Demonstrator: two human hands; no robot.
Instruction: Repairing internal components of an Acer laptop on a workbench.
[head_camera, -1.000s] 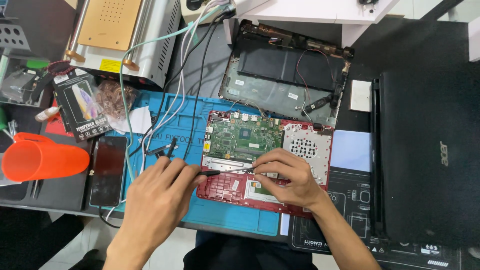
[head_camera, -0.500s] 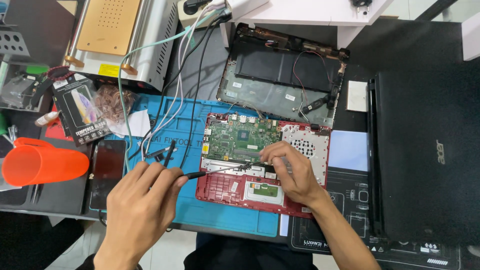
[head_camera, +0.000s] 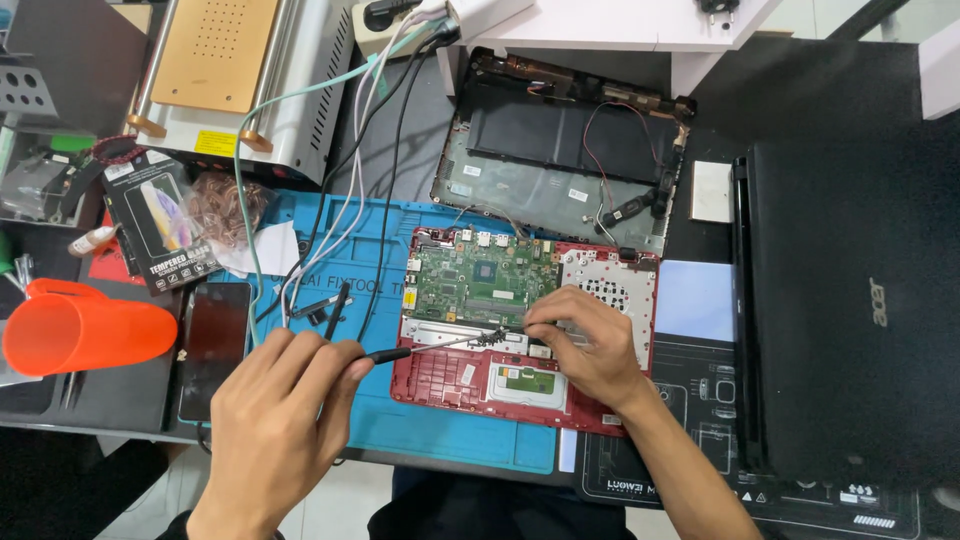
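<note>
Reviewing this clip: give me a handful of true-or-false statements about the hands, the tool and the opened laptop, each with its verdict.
1. The left hand holds a thin dark screwdriver whose tip points at the red laptop base. True.
2. The right hand lies on the closed black laptop. False: it rests on the red laptop base, fingertips next to the tool tip.
3. A green circuit board sits in the red laptop base. True.
4. The orange cup stands upright. False: it lies on its side at the left edge.
5. The red laptop base sits on a blue work mat. True.
6. The dark phone lies to the right of the red base. False: it lies to the left.
</note>
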